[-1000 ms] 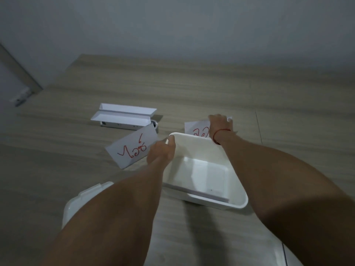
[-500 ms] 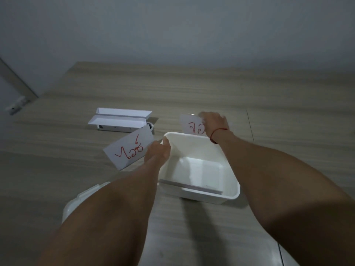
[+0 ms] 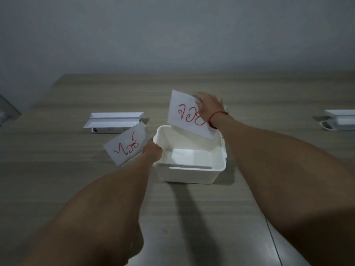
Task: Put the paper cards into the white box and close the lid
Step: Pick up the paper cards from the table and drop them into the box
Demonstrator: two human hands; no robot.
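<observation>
The right hand (image 3: 208,104) pinches a red-lettered card (image 3: 189,115) above the open white box's (image 3: 184,175) far rim; the left hand (image 3: 152,151) pinches another card (image 3: 125,146) just left of it.

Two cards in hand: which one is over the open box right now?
The card in the right hand, card, hangs tilted over the far rim of the white box. The left hand holds its card off to the box's left.
</observation>
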